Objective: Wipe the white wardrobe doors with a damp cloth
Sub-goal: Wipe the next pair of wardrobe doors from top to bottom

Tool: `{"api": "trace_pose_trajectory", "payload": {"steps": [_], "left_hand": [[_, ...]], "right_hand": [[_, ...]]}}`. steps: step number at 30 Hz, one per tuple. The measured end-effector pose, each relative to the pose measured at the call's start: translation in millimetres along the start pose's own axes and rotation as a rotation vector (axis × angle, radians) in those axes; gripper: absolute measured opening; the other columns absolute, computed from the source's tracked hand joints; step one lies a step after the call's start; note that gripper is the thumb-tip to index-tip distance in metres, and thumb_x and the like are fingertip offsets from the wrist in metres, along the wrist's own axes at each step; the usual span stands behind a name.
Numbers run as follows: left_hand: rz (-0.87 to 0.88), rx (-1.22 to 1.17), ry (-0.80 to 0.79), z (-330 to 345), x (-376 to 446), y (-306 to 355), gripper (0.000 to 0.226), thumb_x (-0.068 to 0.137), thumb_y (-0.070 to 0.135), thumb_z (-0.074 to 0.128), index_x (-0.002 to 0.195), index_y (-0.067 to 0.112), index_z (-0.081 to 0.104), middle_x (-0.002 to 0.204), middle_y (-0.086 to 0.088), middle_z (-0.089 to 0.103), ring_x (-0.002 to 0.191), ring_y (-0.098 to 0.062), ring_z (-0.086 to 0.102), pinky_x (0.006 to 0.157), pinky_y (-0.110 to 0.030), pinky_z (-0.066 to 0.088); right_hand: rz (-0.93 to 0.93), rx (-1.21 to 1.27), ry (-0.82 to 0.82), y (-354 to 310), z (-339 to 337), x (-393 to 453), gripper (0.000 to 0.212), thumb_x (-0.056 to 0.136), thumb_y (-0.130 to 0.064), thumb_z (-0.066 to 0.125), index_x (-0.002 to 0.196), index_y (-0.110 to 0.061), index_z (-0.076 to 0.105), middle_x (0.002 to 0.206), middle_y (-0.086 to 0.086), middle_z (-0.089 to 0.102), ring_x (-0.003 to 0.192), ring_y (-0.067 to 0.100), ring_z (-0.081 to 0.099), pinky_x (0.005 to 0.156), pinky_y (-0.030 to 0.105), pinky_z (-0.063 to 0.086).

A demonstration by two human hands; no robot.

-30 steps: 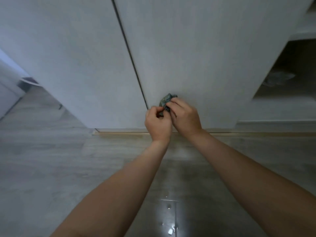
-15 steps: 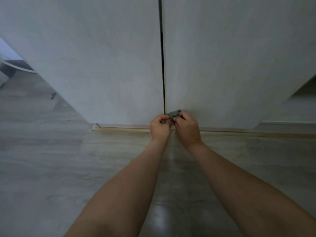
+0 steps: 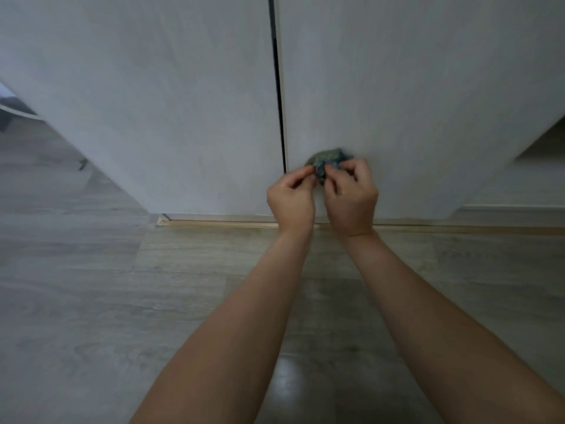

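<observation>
Cloth (image 3: 328,162): small, blue-green, bunched into a wad, pinched from both sides low in front of the right door (image 3: 412,102), just right of the dark gap (image 3: 278,87) between the two panels; cannot tell whether touching the surface or held just off it. Left hand (image 3: 292,200) curled, thumb and fingertips nipping the wad's left edge. Right hand (image 3: 351,197) curled likewise, gripping the right and top of the wad. Judged step: regathering or refolding the wad between strokes, not a stroke itself. Next move, as a guess: settle the wad into one hand, press flat against a panel, sweep along the lower part near the floor rail (image 3: 220,223), firm enough to keep contact, without catching in the gap. Count: one cloth, two doors with the left door (image 3: 153,102), two hands, one gap, one rail, one wood-look floor (image 3: 91,286).
</observation>
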State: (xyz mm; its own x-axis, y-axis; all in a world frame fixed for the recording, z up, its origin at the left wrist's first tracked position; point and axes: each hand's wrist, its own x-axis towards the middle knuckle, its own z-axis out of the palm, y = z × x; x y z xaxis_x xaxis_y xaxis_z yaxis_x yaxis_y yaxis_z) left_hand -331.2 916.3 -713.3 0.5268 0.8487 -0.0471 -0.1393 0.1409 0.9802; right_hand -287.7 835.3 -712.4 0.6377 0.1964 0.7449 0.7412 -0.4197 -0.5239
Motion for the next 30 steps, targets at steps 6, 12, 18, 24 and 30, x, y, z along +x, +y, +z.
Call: {"api": "trace_pose_trajectory", "payload": {"steps": [6,12,18,24,30], "left_hand": [[-0.36,0.08,0.105,-9.1,-4.2,-76.5,0.025,0.079,-0.018,0.065,0.084,0.005,0.073,0.079,-0.01,0.069,0.072,-0.018,0.062,0.078,-0.031,0.053],[-0.418,0.01,-0.004,-11.1,-18.8,-91.7,0.03,0.082,-0.014,0.066,0.109,-0.002,0.071,0.104,-0.02,0.072,0.096,-0.026,0.066,0.102,-0.043,0.051],[-0.052,-0.078,-0.066,23.6,-22.7,-8.4,0.019,0.084,-0.006,0.07,0.1,0.002,0.075,0.096,-0.018,0.074,0.088,-0.023,0.071,0.091,-0.041,0.057],[0.037,0.126,-0.013,42.0,-35.1,-26.5,0.018,0.083,0.002,0.074,0.096,0.015,0.078,0.092,-0.004,0.076,0.089,-0.017,0.073,0.088,-0.035,0.058],[-0.266,0.295,-0.026,32.3,-37.6,-86.3,0.024,0.078,-0.004,0.068,0.093,0.013,0.077,0.089,-0.006,0.075,0.091,-0.025,0.072,0.089,-0.046,0.058]], "right_hand": [[0.227,-0.063,-0.324,43.9,33.3,-66.4,0.013,0.076,-0.009,0.062,0.067,-0.003,0.07,0.072,0.011,0.057,0.054,0.026,0.054,0.048,0.03,0.044],[0.306,-0.078,-0.42,51.0,26.5,-73.3,0.012,0.084,-0.006,0.061,0.08,-0.002,0.071,0.086,0.012,0.059,0.071,0.025,0.057,0.065,0.035,0.049],[0.046,0.008,0.024,31.7,-20.1,-0.9,0.004,0.084,-0.003,0.071,0.085,-0.001,0.075,0.083,0.013,0.06,0.072,0.014,0.054,0.066,0.022,0.044],[0.066,-0.02,-0.013,49.6,-25.4,-9.1,0.006,0.084,-0.001,0.069,0.08,0.0,0.072,0.082,0.012,0.058,0.068,0.016,0.053,0.061,0.024,0.042],[0.375,-0.07,-0.309,70.8,3.0,-57.2,0.008,0.079,0.002,0.063,0.073,0.002,0.066,0.084,0.013,0.053,0.063,0.028,0.053,0.058,0.037,0.046]]}}
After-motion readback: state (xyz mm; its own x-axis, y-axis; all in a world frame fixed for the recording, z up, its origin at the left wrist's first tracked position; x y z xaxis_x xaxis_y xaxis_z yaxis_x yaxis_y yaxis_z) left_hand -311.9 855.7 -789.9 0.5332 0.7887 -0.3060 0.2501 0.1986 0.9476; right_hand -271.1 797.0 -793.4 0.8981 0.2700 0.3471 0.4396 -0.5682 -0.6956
